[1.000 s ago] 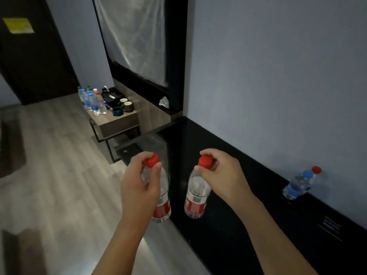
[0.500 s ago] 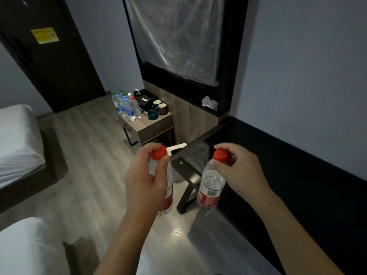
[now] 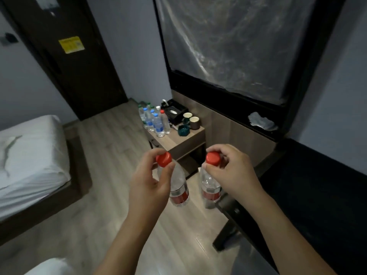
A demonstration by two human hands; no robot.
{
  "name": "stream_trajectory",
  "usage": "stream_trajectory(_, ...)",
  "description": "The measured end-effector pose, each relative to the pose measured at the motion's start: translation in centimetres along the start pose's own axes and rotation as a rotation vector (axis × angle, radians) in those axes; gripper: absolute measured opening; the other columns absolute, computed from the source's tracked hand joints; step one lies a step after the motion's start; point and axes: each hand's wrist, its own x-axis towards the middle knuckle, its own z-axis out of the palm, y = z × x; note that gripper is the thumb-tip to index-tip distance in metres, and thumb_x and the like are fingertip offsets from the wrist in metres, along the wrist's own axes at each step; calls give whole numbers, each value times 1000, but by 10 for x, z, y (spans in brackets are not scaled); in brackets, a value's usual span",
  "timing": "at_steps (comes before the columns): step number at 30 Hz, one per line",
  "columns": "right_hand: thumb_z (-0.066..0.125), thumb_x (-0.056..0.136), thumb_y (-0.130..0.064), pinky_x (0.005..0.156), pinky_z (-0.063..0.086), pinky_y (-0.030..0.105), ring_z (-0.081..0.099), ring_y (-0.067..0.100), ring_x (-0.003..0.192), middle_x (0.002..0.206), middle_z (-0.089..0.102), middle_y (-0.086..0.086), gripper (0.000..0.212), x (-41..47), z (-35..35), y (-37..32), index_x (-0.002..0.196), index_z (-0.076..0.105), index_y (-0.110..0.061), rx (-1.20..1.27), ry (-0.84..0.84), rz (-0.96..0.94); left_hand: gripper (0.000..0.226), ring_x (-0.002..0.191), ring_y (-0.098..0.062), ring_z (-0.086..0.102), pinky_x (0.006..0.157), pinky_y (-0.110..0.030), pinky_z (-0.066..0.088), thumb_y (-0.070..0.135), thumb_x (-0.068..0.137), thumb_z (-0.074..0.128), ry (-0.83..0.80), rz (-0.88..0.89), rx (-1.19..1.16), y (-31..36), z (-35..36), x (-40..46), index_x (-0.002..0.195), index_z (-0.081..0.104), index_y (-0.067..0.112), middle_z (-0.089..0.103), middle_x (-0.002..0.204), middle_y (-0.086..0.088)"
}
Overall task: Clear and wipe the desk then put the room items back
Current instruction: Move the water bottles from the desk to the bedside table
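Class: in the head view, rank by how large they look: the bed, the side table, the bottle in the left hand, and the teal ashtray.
1. Bed
2. Side table
3. Bottle in the left hand, though nearness to the camera enlarges it, so its rank against the table is unsure
4. Teal ashtray

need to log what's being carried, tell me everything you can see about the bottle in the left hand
The bottle is clear plastic with a red cap and a red label band low on its body. It hangs roughly upright in the air over the wooden floor, touching nothing but the left hand, whose thumb and fingers pinch it at the cap and neck.
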Motion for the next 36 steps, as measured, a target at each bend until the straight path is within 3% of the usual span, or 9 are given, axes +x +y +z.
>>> stream_trajectory(4,78,79,-25,83,45,17,51,-7,100,104,55,-25,36,77,56,-15,107,61,-38,13,-8,-61,30,104,-7,59,73,-29,52,22,89,68,84,-14,7,-47,-25,66,110,54,38,60,106,19)
stream_trajectory(6,77,80,-23,81,43,14,51,-10,100,104,55,-26,35,111,84,-16,107,60,-37,17,-33,-65,30,104,-5,58,78,-32,53,21,89,69,93,-35,27,-77,-33,95,109,54,38,61,105,20)
stream_trajectory(10,76,80,-22,81,48,22,55,2,99,105,58,-21,34,179,139,-12,108,61,-35,23,-65,24,29,104,1,57,87,-31,53,27,90,68,65,-100,41,-144,-35,158,110,53,41,59,106,25)
stream_trajectory(15,76,79,-23,78,49,27,56,3,91,99,59,-21,30,263,194,-10,102,63,-36,-39,-6,71,32,104,1,58,88,-23,50,28,89,69,-54,-61,28,-213,-38,259,115,53,40,60,106,26)
stream_trajectory(20,76,78,-23,75,45,23,55,0,90,98,56,-19,32,333,217,2,102,58,-35,-131,96,117,33,106,-4,59,92,-35,51,22,87,69,-182,-27,4,-263,-18,362,113,57,38,63,108,21)
stream_trajectory(27,71,78,-17,81,43,22,52,-1,93,100,52,-17,26,432,251,66,99,61,-28,-223,128,214,37,108,-7,59,94,-41,50,21,88,67,-375,11,95,-322,38,461,120,57,36,63,114,18)
stream_trajectory(32,70,77,-15,80,42,23,52,2,87,96,50,-15,20,516,291,130,89,60,-28,-238,-6,307,34,94,-1,63,84,-36,54,28,86,71,-452,-28,152,-367,68,521,110,54,44,63,101,26)
stream_trajectory(36,71,77,-15,81,40,28,52,11,90,101,52,-7,22,581,327,182,95,63,-22,-255,-92,365,32,92,-6,62,79,-37,54,40,83,64,-556,-50,268,-396,85,555,114,53,41,65,98,20)
